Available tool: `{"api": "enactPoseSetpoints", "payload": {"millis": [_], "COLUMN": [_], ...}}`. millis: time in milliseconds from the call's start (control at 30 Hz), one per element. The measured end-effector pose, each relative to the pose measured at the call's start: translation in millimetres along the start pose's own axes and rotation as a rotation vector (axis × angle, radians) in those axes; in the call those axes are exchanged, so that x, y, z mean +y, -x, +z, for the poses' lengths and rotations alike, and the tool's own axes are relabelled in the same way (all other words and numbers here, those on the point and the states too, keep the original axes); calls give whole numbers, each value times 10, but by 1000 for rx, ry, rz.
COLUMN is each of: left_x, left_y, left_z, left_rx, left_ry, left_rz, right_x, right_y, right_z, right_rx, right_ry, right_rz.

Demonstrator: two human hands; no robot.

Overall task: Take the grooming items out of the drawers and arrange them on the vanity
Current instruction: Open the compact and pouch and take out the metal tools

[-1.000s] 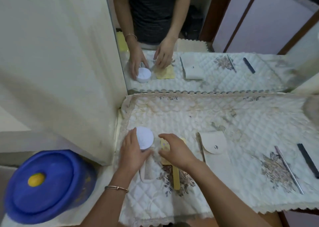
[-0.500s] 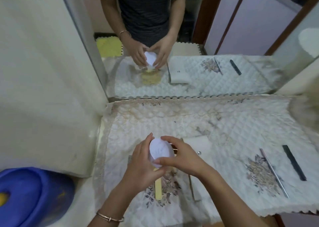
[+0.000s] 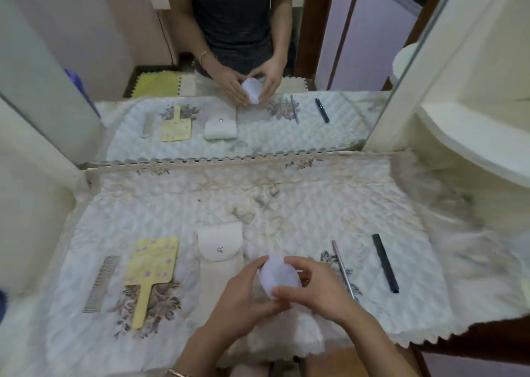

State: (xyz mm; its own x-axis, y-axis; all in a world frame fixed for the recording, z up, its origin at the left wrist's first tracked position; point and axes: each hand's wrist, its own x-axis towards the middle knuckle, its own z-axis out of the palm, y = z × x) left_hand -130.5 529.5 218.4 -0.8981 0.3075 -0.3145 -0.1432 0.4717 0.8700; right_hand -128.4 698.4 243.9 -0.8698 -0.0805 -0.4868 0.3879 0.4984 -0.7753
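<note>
A round white jar (image 3: 279, 276) is held up above the quilted vanity cover (image 3: 200, 204), between the pouch and the metal stick. My left hand (image 3: 243, 296) cups it from below left and my right hand (image 3: 315, 285) grips it from the right, fingers curled over its lid. On the cover lie a pale comb (image 3: 101, 283), a yellow paddle brush (image 3: 150, 273), a cream snap pouch (image 3: 219, 264), a thin metal stick (image 3: 344, 270) and a black comb (image 3: 385, 263).
A mirror (image 3: 243, 61) stands along the back of the vanity and repeats the scene. A cream curved shelf (image 3: 473, 147) rises at the right. The cover's scalloped front edge (image 3: 415, 342) hangs over the wooden vanity front.
Both hands lifted the white jar off the left of the cover and carried it right, past the pouch. The comb and yellow brush, earlier under the hands, now lie uncovered.
</note>
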Motion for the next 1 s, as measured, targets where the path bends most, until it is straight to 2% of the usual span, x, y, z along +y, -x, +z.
{"api": "enactPoseSetpoints", "payload": {"millis": [267, 467, 700, 1000], "left_x": [78, 30, -86, -58], "left_y": [50, 21, -32, -60], "left_z": [309, 141, 207, 14], "left_rx": [80, 40, 101, 164], "left_ry": [-47, -203, -13, 84], "left_rz": [-4, 77, -14, 27], "right_x": [275, 112, 98, 18], "right_y": [34, 11, -52, -95], "right_z": [-157, -70, -112, -145], "right_rx": [-40, -99, -61, -7], "right_ry": [2, 13, 76, -20], "right_rz": [-44, -73, -60, -116]}}
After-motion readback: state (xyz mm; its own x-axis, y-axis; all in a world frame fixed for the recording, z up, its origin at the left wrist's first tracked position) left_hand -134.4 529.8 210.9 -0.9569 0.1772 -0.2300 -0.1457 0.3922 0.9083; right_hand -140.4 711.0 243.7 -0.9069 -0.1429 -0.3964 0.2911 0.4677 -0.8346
